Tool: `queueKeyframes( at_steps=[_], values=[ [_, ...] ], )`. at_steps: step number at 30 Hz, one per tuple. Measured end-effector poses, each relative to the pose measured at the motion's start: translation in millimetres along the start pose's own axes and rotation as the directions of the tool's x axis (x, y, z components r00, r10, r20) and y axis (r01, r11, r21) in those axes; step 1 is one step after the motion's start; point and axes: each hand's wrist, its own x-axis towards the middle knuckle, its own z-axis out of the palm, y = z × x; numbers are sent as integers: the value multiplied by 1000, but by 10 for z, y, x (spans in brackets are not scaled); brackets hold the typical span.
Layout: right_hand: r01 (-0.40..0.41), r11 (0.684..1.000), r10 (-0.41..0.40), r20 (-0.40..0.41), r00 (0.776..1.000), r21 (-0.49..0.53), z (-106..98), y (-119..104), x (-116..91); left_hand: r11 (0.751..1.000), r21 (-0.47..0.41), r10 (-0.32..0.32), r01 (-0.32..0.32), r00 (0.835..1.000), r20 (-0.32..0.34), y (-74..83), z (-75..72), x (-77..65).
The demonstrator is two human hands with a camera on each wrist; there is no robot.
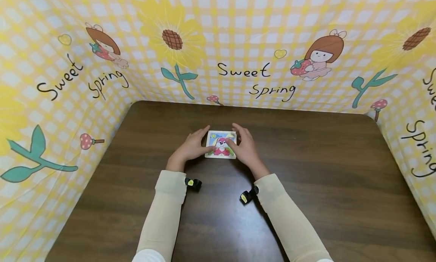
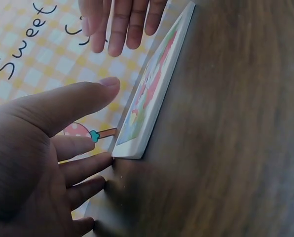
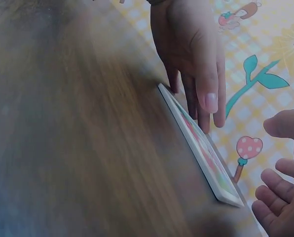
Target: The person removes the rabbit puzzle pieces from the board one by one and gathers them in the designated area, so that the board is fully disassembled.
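A small square picture board point(image 1: 222, 150) with a white border lies flat on the table, a pink-and-white cartoon animal printed on its face. My left hand point(image 1: 193, 145) is at the board's left side, fingers spread and thumb out over the edge. On the opposite side is my right hand point(image 1: 246, 146), its thumb above the picture. In the left wrist view, one left fingertip comes close to the board's corner; I cannot tell whether it touches. The right wrist view shows the right fingers point(image 3: 273, 197) relaxed and beside the board's end, gripping nothing.
The dark wood-grain table point(image 1: 316, 171) stretches around both arms. A yellow checked cloth point(image 1: 245, 39) with flowers and lettering stands as a wall along the back and both sides. Black wrist straps point(image 1: 193, 184) sit on both sleeves.
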Motion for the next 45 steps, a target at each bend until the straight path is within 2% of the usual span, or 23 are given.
queueKeyframes(
  at_steps=[8, 19, 33, 45],
  values=[
    [10, 993, 1, 96, 995, -115, 158, -67, 104, 998, 53, 25, -26, 999, 23, -22, -18, 3],
    [57, 969, -19, 156, 988, -242, 280, -14, 245, 993, 90, 70, -73, 997, 32, -75, 14, -5],
    [32, 934, 36, 181, 983, -356, 329, -129, 254, 998, 42, 47, -48, 999, 19, -89, 13, -24],
    [38, 926, 51, 222, 974, -377, 302, -126, 285, 999, 40, 20, -21, 1000, 12, -97, 27, -30]
  ],
)
